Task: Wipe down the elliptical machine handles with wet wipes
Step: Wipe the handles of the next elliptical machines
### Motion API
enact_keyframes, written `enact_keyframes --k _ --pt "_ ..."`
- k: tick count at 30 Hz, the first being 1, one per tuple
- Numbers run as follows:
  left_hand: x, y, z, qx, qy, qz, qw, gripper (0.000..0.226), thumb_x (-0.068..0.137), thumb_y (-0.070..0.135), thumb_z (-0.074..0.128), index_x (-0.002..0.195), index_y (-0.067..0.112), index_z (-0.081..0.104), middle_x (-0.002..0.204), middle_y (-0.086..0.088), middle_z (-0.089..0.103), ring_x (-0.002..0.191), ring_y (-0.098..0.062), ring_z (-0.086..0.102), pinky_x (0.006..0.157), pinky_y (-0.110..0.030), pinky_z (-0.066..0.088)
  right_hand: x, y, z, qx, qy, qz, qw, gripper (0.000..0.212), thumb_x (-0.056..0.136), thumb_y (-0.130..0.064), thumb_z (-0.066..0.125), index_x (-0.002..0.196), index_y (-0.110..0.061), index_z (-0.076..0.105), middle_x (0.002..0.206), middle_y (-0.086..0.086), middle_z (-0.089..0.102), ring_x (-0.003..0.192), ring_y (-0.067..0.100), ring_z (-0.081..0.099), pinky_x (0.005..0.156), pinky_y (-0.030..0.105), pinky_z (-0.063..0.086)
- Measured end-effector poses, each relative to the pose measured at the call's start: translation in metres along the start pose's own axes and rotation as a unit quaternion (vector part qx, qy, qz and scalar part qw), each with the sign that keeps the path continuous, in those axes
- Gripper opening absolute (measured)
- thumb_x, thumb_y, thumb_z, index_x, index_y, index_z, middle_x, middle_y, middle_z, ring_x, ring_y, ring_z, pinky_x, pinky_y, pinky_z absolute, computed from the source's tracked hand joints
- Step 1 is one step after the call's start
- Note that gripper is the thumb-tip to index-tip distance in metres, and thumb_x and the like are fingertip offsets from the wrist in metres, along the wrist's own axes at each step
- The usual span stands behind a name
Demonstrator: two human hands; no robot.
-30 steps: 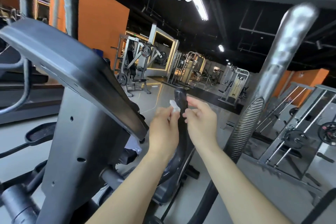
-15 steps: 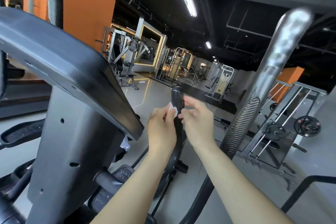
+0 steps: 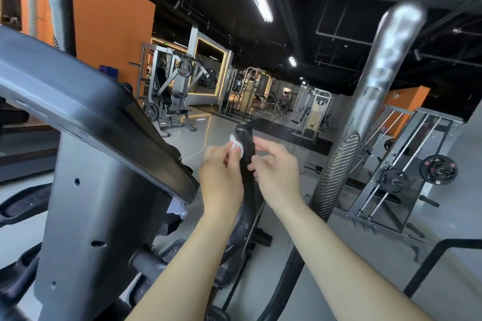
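A black elliptical handle stands upright in the middle of the view. My left hand pinches a small white wet wipe and holds it against the handle's left side, just below its rounded top. This hand looks slightly blurred. My right hand is on the handle's right side, with its index finger and thumb closed on the handle at about the same height. A large silver moving handle with a ribbed grip rises to the right of both hands.
The elliptical's dark console and grey column fill the left. Its pedals lie low at the left. Weight racks stand at the right, and more gym machines stand across a shiny floor.
The view has swung slightly, so the console looms larger at the left. Both hands stay at the upper end of the black handle, the left one shifting the wipe a little.
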State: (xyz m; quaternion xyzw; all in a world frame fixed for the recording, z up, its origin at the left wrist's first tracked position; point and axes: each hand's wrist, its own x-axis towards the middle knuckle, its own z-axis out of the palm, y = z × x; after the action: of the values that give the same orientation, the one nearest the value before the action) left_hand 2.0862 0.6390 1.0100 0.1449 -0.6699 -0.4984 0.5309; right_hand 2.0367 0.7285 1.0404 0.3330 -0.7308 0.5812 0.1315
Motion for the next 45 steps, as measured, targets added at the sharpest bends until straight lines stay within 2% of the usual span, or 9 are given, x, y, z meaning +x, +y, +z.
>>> enact_keyframes --k 4,8,17,21,24,28,33,36,45 --pt "0.002 0.007 0.002 -0.022 0.007 -0.001 1.0 0.029 0.104 0.021 0.052 0.077 0.03 0.057 0.082 0.001 0.057 0.079 0.0 0.053 0.068 -0.007 0.035 0.0 0.0 -0.001 0.011 -0.007 0.0 1.0 0.046 0.096 0.008 0.055 0.124 -0.025 0.07 0.123 -0.001 0.065 0.075 0.004 0.071 0.068 0.016 0.054" --pt "0.025 0.021 0.001 -0.019 0.036 0.057 0.998 0.02 0.104 0.017 0.056 0.105 0.011 0.074 0.093 -0.002 0.062 0.092 0.009 0.053 0.079 -0.002 0.036 0.006 0.0 -0.002 0.019 -0.005 0.002 1.0 0.049 0.093 0.009 0.054 0.109 -0.035 0.071 0.117 0.002 0.07 0.071 0.005 0.07 0.064 0.018 0.05" --pt "0.048 0.055 0.0 0.211 -0.067 0.141 0.965 0.024 0.104 0.022 0.051 0.108 0.015 0.074 0.104 -0.003 0.052 0.09 -0.028 0.059 0.077 -0.041 0.052 0.01 0.007 0.007 0.069 0.021 0.009 0.997 0.051 0.09 0.013 0.051 0.097 -0.032 0.072 0.106 0.01 0.069 0.061 0.01 0.063 0.065 0.031 0.049" --pt "0.027 0.033 -0.003 0.124 -0.022 0.14 0.982 0.024 0.105 0.022 0.053 0.122 0.023 0.069 0.1 0.005 0.054 0.087 -0.016 0.058 0.077 -0.035 0.05 0.009 0.009 0.004 0.063 0.018 0.008 0.998 0.047 0.093 0.011 0.052 0.11 -0.027 0.073 0.111 0.0 0.067 0.07 0.01 0.069 0.067 0.025 0.054" --pt "-0.001 0.001 -0.002 0.058 -0.028 0.062 0.996 0.035 0.103 0.02 0.057 0.138 0.027 0.061 0.095 0.006 0.059 0.082 -0.007 0.057 0.074 -0.023 0.046 0.006 0.013 0.003 0.055 0.01 0.002 0.998 0.048 0.093 0.009 0.053 0.12 -0.026 0.072 0.116 -0.003 0.067 0.069 0.009 0.069 0.068 0.022 0.053" --pt "-0.032 -0.042 0.006 0.046 -0.045 -0.029 0.998 0.02 0.102 0.02 0.06 0.117 0.016 0.072 0.083 0.005 0.066 0.079 -0.012 0.063 0.073 -0.032 0.046 0.002 0.018 0.001 0.066 0.003 0.009 0.998 0.051 0.091 0.012 0.053 0.117 -0.029 0.071 0.118 0.001 0.068 0.066 0.007 0.068 0.063 0.017 0.05" --pt "-0.015 -0.005 0.004 -0.088 -0.03 -0.095 0.991 0.019 0.1 0.027 0.062 0.118 0.029 0.065 0.092 0.012 0.07 0.083 0.009 0.062 0.069 -0.004 0.042 0.001 0.018 -0.004 0.057 -0.007 0.017 0.998 0.048 0.093 0.011 0.053 0.115 -0.029 0.069 0.116 0.0 0.07 0.071 0.009 0.069 0.069 0.025 0.051" --pt "0.001 0.01 0.001 -0.128 0.007 -0.072 0.989 0.021 0.096 0.022 0.067 0.114 0.02 0.057 0.095 0.004 0.066 0.081 -0.001 0.061 0.071 -0.01 0.046 0.002 0.017 -0.004 0.055 -0.007 0.019 0.998 0.048 0.093 0.009 0.054 0.112 -0.032 0.069 0.116 -0.001 0.071 0.075 0.01 0.071 0.069 0.026 0.051" --pt "-0.023 -0.021 0.005 -0.056 -0.092 -0.098 0.989 0.013 0.096 0.025 0.066 0.088 0.02 0.058 0.076 0.01 0.065 0.07 -0.003 0.057 0.068 -0.019 0.045 -0.004 0.02 -0.006 0.043 -0.005 0.021 0.999 0.049 0.094 0.009 0.053 0.109 -0.034 0.07 0.115 -0.002 0.071 0.072 0.005 0.069 0.074 0.027 0.053"
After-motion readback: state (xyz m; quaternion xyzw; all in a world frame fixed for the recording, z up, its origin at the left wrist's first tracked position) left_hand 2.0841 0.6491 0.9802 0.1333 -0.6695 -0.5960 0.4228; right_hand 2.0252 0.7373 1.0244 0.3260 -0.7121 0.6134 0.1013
